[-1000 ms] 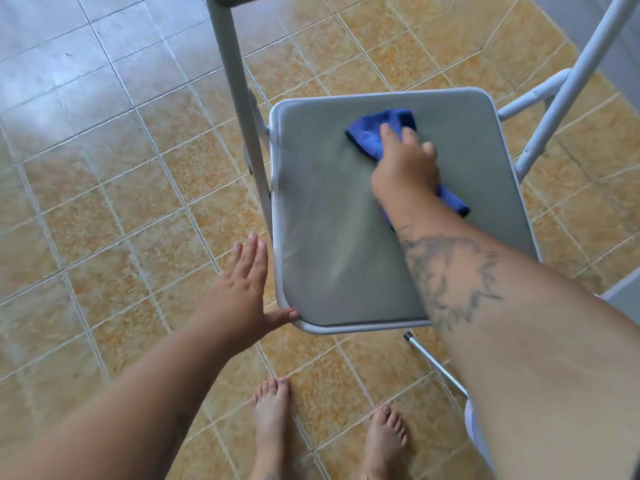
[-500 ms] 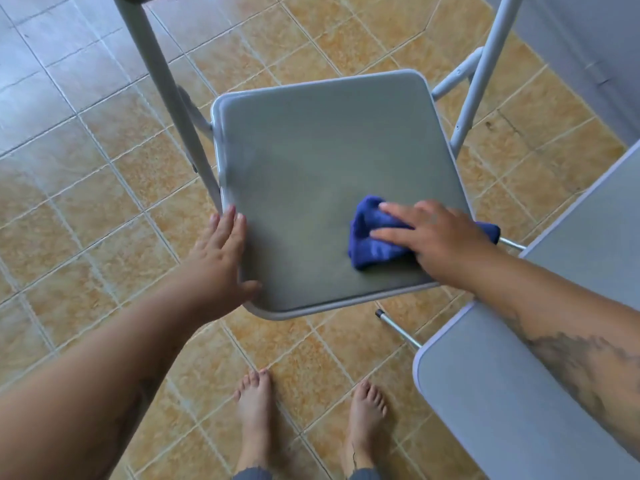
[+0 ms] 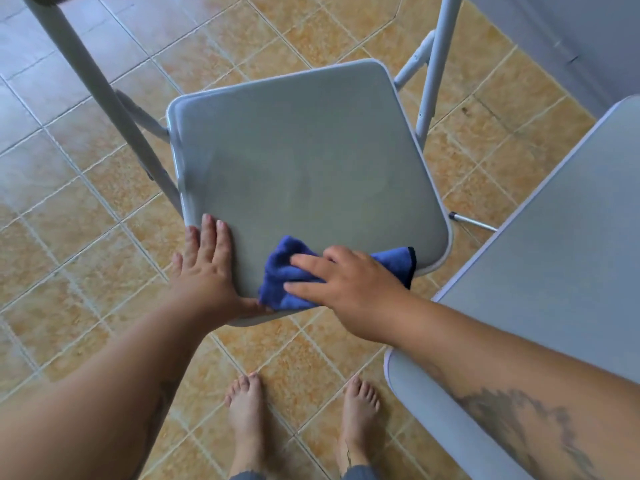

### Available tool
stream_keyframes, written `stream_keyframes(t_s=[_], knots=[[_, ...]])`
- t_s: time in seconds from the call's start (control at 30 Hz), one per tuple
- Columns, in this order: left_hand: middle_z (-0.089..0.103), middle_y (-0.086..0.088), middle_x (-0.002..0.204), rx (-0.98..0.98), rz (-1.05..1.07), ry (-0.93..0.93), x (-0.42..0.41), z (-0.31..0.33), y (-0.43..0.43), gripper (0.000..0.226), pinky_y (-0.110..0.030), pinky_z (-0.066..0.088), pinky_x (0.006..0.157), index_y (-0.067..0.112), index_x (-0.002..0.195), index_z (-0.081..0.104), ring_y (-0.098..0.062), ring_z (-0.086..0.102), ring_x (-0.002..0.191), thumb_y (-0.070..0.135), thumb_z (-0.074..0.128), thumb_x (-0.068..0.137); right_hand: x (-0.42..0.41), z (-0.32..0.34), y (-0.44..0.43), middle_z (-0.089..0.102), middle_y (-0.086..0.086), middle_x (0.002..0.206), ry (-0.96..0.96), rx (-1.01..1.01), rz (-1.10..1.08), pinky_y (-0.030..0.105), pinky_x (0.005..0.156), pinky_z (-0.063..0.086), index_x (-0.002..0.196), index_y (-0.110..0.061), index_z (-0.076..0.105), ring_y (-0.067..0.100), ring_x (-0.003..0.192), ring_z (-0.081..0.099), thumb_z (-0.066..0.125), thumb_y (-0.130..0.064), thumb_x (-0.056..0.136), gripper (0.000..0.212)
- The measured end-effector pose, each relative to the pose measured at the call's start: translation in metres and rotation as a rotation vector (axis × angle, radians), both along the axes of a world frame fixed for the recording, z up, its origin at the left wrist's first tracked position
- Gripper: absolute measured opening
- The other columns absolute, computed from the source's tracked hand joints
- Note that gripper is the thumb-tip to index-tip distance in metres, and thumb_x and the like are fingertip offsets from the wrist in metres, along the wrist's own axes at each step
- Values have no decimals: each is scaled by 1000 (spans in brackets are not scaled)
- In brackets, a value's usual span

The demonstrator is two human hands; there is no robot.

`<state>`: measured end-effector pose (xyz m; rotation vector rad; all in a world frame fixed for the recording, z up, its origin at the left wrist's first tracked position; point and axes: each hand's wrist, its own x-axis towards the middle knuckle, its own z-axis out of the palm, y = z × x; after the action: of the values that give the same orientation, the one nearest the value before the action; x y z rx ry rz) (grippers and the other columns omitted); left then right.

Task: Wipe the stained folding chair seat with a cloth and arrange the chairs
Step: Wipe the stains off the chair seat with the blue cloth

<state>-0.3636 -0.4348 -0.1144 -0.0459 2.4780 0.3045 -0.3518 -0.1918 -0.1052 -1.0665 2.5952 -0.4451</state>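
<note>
A grey folding chair seat [image 3: 298, 161] with a white metal frame fills the middle of the view. A bunched blue cloth [image 3: 284, 275] lies on its near edge. My right hand [image 3: 349, 282] presses flat on the cloth, fingers spread over it. My left hand [image 3: 204, 268] rests flat on the seat's near left corner, with its thumb under the rim beside the cloth. No stain shows on the visible seat surface.
A second grey chair seat [image 3: 554, 271] juts in from the right, under my right forearm. White frame tubes [image 3: 433, 71] rise at the back right, a grey leg [image 3: 86, 81] at the left. My bare feet [image 3: 249, 410] stand on tan floor tiles below the seat.
My right hand slid the cloth from the seat's far side to its near edge, then leftwards along it. My left hand moved from beside the seat onto its near left corner.
</note>
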Motion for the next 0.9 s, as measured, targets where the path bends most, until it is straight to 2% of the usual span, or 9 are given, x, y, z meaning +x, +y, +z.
stream_keyframes(t_s=[0.07,0.13,0.23,0.33,0.4,0.47,0.6,0.73,0.9], knots=[[-36,2,154,12,-5,-11,0,-2,0,155,-49,1,119,20,145,-27,-25,-28,143,89,59,36,-15,-4,37,52,-3,140,38,29,128,39,69,49,117,-34,63,29,89,52,60,-8,69,54],[-40,3,150,26,-18,-7,1,-3,-1,155,-47,-1,120,20,144,-29,-26,-30,142,91,56,36,-43,-7,67,53,-4,140,79,90,85,39,74,49,117,-38,64,28,93,52,54,-20,81,42],[-44,5,144,60,-23,12,2,-6,-4,152,-48,-3,120,20,144,-29,-24,-36,138,91,55,39,-97,-14,79,51,2,141,134,138,-309,42,89,44,125,-44,59,36,105,52,29,-40,87,48],[-46,4,144,60,-27,0,2,-9,-5,151,-48,-6,119,21,142,-32,-21,-43,131,92,53,40,-151,-26,51,40,5,149,216,112,-776,39,107,31,136,-38,50,35,126,38,29,-24,87,54],[-46,4,145,63,-16,-5,1,-10,-6,151,-48,-6,119,20,142,-33,-21,-43,131,91,54,41,-186,-33,18,42,6,146,189,59,-1057,31,102,29,137,-32,49,31,127,37,35,-20,93,48],[-43,3,148,91,-1,4,1,-8,-8,148,-47,-4,120,20,144,-31,-21,-40,135,87,58,47,-211,-37,-19,48,7,139,132,10,-1267,27,93,29,134,-29,51,28,124,40,37,-34,95,41],[-46,6,144,156,28,1,12,0,-28,132,-40,-6,119,21,142,-32,-17,-40,133,76,59,63,-220,-30,-104,38,3,147,85,48,-865,38,103,31,136,-33,46,36,123,38,35,-20,92,47],[-45,7,141,140,138,-23,26,1,-65,122,-34,-10,118,23,138,-32,-18,-36,137,70,58,70,-193,-21,-168,37,0,143,5,14,-466,42,98,39,128,-36,52,35,112,41,40,-16,87,47],[-27,6,156,82,336,40,20,12,-96,87,-35,-2,119,20,152,-9,-12,-26,141,7,51,90,-126,-12,-166,45,-3,135,-55,-32,-304,43,84,45,120,-29,58,33,101,43,43,-12,83,43]])
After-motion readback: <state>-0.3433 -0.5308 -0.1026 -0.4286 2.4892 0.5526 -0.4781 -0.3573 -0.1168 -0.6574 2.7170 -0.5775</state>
